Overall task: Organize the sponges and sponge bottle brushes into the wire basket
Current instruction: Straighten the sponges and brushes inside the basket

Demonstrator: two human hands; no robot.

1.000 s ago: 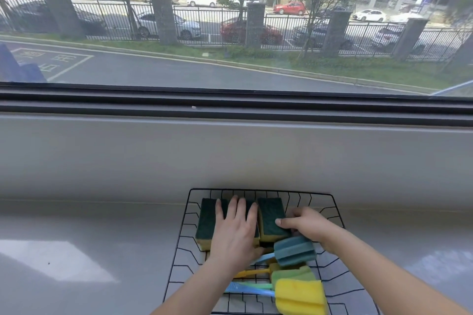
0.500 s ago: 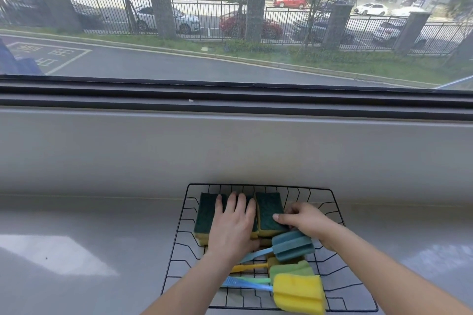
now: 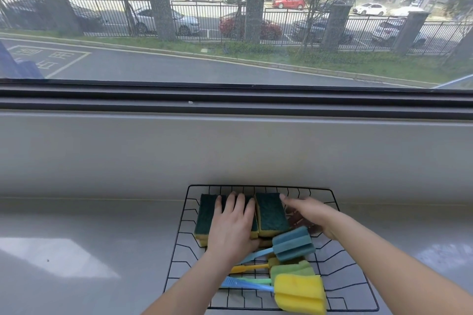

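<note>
Head view: since half a second ago the right hand [image 3: 311, 213] has let go of the far right sponge [image 3: 271, 211] and shifted right, its fingers now stretched out flat and slightly blurred over a dark reddish thing [image 3: 298, 218] at the right side of the wire basket [image 3: 258, 187]; I cannot tell what that thing is, nor whether the hand touches it. Its grip is open and holds nothing. The left hand [image 3: 234, 225] has stayed where it was, palm down, fingers spread and lying flat on the far left sponges [image 3: 204, 215], pressing on them rather than closing round them.

Both forearms reach in from the near edge, the left one straight up the middle, the right one slanting in from the near right.

The green-topped, yellow-bottomed sponges sit side by side in the far half of the basket, close against its far wall. Near of them lie three sponge bottle brushes with heads to the right and handles pointing left: a blue brush [image 3: 293, 243], a green brush [image 3: 291, 269] below it, and a yellow brush [image 3: 300, 293] nearest. The basket rests on the grey surface [image 3: 89, 250] just under the window sill.
</note>
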